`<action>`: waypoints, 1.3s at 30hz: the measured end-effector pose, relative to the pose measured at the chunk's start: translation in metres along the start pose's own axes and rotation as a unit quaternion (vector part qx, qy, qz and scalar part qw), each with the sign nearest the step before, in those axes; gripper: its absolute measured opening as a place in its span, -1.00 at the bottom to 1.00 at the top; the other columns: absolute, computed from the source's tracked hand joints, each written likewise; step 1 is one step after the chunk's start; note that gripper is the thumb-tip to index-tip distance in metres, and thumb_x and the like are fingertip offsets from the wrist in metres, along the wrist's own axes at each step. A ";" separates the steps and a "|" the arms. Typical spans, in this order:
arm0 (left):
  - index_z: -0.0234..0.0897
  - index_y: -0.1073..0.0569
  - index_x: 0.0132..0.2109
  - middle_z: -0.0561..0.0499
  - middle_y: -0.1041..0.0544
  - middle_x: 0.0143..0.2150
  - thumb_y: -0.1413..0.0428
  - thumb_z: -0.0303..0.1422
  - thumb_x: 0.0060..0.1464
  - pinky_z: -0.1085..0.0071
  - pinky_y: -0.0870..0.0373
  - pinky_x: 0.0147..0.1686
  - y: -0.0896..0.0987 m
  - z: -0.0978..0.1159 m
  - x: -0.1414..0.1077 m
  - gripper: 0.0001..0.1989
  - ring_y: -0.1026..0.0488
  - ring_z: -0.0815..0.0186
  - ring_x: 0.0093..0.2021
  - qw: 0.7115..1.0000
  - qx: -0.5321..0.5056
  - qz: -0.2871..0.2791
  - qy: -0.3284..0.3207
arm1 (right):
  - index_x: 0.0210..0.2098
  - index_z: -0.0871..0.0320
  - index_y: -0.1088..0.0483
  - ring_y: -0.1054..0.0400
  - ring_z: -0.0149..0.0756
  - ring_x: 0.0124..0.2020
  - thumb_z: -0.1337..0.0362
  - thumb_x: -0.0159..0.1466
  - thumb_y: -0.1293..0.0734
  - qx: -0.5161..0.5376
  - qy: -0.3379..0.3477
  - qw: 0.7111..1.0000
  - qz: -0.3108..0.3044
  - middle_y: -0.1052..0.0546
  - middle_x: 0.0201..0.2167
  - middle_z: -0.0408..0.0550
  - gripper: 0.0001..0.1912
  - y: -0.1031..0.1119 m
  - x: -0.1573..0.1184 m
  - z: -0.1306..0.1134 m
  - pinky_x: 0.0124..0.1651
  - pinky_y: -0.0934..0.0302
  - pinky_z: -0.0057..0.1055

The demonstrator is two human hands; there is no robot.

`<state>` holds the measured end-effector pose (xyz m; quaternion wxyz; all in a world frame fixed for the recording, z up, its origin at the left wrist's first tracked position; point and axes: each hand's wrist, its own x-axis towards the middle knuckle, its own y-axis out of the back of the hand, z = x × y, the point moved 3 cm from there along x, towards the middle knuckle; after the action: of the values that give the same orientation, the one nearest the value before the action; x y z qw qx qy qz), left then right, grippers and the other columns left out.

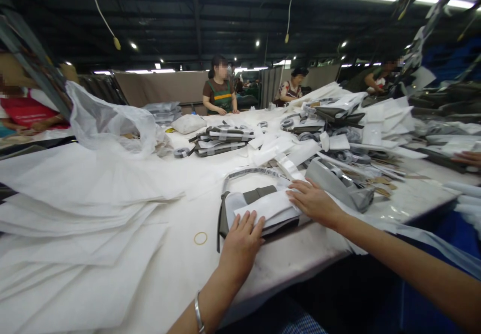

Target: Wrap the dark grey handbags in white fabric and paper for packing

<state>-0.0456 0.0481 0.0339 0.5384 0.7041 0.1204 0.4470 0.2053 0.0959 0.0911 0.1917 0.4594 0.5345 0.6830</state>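
A dark olive handbag [260,192] lies on the white-covered table in front of me, its handle wrapped in clear plastic and arched away from me. Across its front rests a white padding sheet [268,207]. My left hand [245,236] is laid on the near left part of the sheet, fingers stretched out. On the sheet's right end lies my right hand [313,201], its fingers extended and flat. Neither hand grips anything. Left of the bag, a yellow rubber band [200,238] sits on the table.
Large white sheets [75,244] are fanned out on the left, with a clear plastic bag [108,118] behind them. Wrapped bags [221,141] and white packing strips pile up beyond. A grey roll of material [330,181] lies right. A co-worker [220,91] stands across the table.
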 end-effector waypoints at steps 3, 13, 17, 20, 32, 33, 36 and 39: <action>-0.26 -0.33 0.23 -0.20 -0.43 0.23 -0.21 -0.39 0.15 -0.01 -0.38 0.17 -0.002 0.000 0.000 -0.49 -0.39 0.02 0.21 1.000 0.000 0.004 -0.009 | -0.05 0.07 -0.47 -0.43 -0.11 -0.02 0.13 0.42 -0.18 0.127 -0.095 0.987 0.027 -0.56 -0.09 0.04 -0.70 0.014 -0.025 -0.031 0.10 -0.28 -0.13; -0.24 -0.29 0.27 -0.14 -0.43 0.24 -0.08 -0.45 0.26 0.09 -0.39 0.18 -0.002 -0.003 -0.004 -0.55 -0.40 0.11 0.21 0.998 -0.038 0.044 0.000 | -0.27 0.14 -0.36 -0.39 -0.14 0.13 0.27 0.23 -0.40 0.753 -0.443 0.486 0.028 -0.54 -0.05 0.07 -0.86 -0.041 -0.068 -0.100 0.24 -0.27 -0.21; -0.19 -0.29 0.27 -0.07 -0.44 0.23 -0.13 -0.38 0.23 0.15 -0.40 0.18 0.008 -0.010 0.000 -0.52 -0.42 0.16 0.19 0.996 -0.082 0.030 0.021 | -0.23 0.13 -0.30 -0.46 -0.21 0.04 0.49 0.09 -0.42 0.773 -0.518 0.339 0.142 -0.55 -0.11 0.04 -0.69 -0.051 -0.061 -0.112 0.20 -0.31 -0.28; -0.10 -0.29 0.28 0.01 -0.46 0.21 -0.18 -0.34 0.20 0.26 -0.43 0.14 0.019 -0.020 0.001 -0.48 -0.45 0.22 0.16 0.992 -0.119 0.016 0.049 | -0.27 0.15 -0.32 -0.46 -0.27 -0.02 0.51 0.06 -0.43 0.782 -0.507 0.342 0.122 -0.55 -0.21 -0.07 -0.70 -0.045 -0.050 -0.120 0.19 -0.28 -0.30; -0.02 -0.31 0.26 0.08 -0.50 0.17 -0.13 -0.52 0.14 0.35 -0.52 0.02 0.021 -0.031 -0.005 -0.43 -0.49 0.27 0.12 0.991 -0.124 0.028 0.052 | -0.20 0.23 -0.43 -0.48 -0.22 -0.13 0.16 0.00 -0.59 0.833 -0.422 0.342 0.106 -0.59 -0.13 0.01 -0.53 -0.070 -0.012 -0.157 -0.01 -0.37 -0.29; -0.03 -0.31 0.26 0.07 -0.50 0.17 -0.09 -0.56 0.14 0.36 -0.52 0.01 0.017 -0.033 -0.005 -0.43 -0.49 0.28 0.11 0.993 -0.104 0.049 0.042 | -0.19 0.23 -0.41 -0.49 -0.22 -0.14 0.12 0.01 -0.59 0.833 -0.424 0.338 0.112 -0.59 -0.13 0.02 -0.51 -0.073 -0.011 -0.157 -0.02 -0.38 -0.29; -0.12 -0.35 0.24 0.02 -0.53 0.13 0.01 -0.58 0.18 0.38 -0.53 0.00 0.006 -0.037 -0.005 -0.49 -0.51 0.29 0.08 0.993 -0.020 0.118 -0.013 | -0.20 0.22 -0.36 -0.52 -0.19 -0.21 0.08 -0.01 -0.60 0.830 -0.428 0.337 0.122 -0.61 -0.19 0.03 -0.46 -0.078 -0.008 -0.154 -0.08 -0.41 -0.28; -0.22 -0.34 0.25 -0.01 -0.51 0.16 0.07 -0.58 0.20 0.32 -0.52 0.04 0.003 -0.032 -0.008 -0.49 -0.49 0.26 0.12 0.983 0.072 0.152 -0.073 | -0.17 0.22 -0.33 -0.53 -0.17 -0.26 0.06 -0.01 -0.60 0.830 -0.435 0.332 0.112 -0.61 -0.20 0.08 -0.42 -0.079 -0.008 -0.151 -0.18 -0.42 -0.31</action>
<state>-0.0752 0.0623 0.0328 0.4197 0.7820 0.0039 0.4609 0.0652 0.0341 0.0155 -0.1617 0.6684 0.6093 -0.3947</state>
